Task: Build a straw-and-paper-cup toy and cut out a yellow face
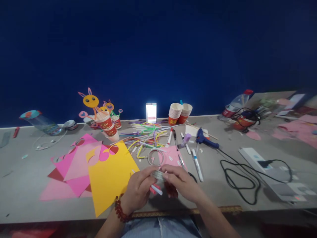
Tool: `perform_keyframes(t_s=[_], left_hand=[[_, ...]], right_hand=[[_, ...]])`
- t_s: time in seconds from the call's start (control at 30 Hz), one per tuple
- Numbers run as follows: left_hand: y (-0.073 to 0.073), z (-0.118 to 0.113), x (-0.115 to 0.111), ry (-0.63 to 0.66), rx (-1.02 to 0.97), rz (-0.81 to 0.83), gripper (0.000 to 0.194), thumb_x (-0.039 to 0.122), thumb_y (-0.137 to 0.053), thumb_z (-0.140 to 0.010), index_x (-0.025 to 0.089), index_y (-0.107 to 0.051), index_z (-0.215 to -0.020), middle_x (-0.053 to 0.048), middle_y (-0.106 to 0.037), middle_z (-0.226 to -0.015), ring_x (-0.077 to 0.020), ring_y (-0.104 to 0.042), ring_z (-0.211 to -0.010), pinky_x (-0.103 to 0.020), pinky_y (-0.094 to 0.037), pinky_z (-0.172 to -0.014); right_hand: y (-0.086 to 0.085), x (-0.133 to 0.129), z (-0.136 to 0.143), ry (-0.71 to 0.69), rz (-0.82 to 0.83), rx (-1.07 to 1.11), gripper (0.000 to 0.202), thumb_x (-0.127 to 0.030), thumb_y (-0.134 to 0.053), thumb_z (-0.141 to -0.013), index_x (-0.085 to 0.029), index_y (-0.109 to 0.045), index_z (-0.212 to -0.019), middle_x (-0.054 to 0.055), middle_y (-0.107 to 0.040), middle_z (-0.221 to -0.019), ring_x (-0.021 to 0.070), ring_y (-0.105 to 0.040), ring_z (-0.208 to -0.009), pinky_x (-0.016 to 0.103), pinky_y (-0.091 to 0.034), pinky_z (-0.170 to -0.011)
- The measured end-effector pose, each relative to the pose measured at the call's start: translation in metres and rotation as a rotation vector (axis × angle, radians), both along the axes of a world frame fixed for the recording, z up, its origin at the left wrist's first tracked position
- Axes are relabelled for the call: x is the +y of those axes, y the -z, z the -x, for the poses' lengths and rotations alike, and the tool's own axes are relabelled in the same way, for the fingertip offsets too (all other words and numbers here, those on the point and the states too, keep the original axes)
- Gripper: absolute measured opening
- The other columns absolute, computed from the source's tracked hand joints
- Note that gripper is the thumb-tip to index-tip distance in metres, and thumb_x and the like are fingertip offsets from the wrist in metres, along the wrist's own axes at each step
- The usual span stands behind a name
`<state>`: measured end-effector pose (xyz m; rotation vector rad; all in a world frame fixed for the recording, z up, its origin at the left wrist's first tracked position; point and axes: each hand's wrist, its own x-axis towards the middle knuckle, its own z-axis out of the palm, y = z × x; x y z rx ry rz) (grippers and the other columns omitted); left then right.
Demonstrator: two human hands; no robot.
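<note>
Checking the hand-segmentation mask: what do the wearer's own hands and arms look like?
Left hand: ungloved, reddish-brown beaded bracelet at the wrist. Right hand: ungloved, nothing visible on the wrist. No sleeves show on left forearm or right forearm.

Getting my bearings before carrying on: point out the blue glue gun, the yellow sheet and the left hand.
Blue glue gun (203, 140): head view, on its body.
Yellow sheet (109, 178): head view, its bare middle.
Left hand (140, 185): head view, back of the hand.

Lit screen (151, 113) nr blue wall (158, 59), red-capped btl (238, 103) & pwr strip (251, 157) to R.
</note>
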<state>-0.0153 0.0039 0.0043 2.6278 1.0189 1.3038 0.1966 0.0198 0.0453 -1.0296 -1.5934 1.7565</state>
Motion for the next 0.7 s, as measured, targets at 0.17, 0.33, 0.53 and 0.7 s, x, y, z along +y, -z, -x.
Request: perform_keyframes(t_s=[0.17, 0.33, 0.53, 0.7], left_hand=[[-0.005, 0.0, -0.001, -0.051, 0.057, -0.01, 0.021, 0.011, -0.043, -0.089, 0.021, -0.058, -0.101, -0.014, -0.071, -0.118, -0.019, -0.071, -0.097, -0.027, -0.055, -0.074], [-0.011, -0.003, 0.0, -0.066, 0.063, -0.093, 0.022, 0.011, -0.044, -0.089, 0.022, -0.059, -0.1, -0.011, -0.074, -0.111, -0.0177, -0.072, -0.09, -0.026, -0.055, -0.072], [-0.01, -0.002, 0.002, -0.036, 0.023, -0.046, 0.023, 0.01, -0.043, -0.09, 0.021, -0.059, -0.102, -0.012, -0.072, -0.116, -0.0182, -0.07, -0.1, -0.026, -0.054, -0.076], [-0.004, 0.001, 0.003, -0.022, 0.0, 0.018, 0.021, 0.012, -0.043, -0.092, 0.021, -0.059, -0.103, -0.013, -0.07, -0.119, -0.0193, -0.069, -0.103, -0.028, -0.054, -0.078]], right_hand=[[0.009, 0.001, 0.005, 0.07, -0.049, 0.029, 0.016, -0.021, -0.044, -0.086, -0.02, -0.058, -0.078, -0.005, -0.055, -0.052, 0.0113, -0.05, -0.043, 0.02, -0.038, -0.044], [0.013, 0.001, 0.01, 0.211, -0.229, 0.001, 0.02, -0.013, -0.043, -0.077, -0.02, -0.061, -0.073, -0.003, -0.056, -0.06, 0.0133, -0.053, -0.055, 0.023, -0.041, -0.055], [0.001, -0.003, 0.012, 0.157, -0.048, 0.118, 0.016, -0.02, -0.045, -0.08, -0.02, -0.061, -0.082, -0.002, -0.06, -0.059, 0.0151, -0.056, -0.052, 0.026, -0.045, -0.053], [0.003, -0.003, 0.014, 0.17, -0.03, 0.133, 0.011, -0.025, -0.051, -0.079, -0.019, -0.06, -0.082, -0.004, -0.057, -0.056, 0.0122, -0.054, -0.048, 0.023, -0.044, -0.05]])
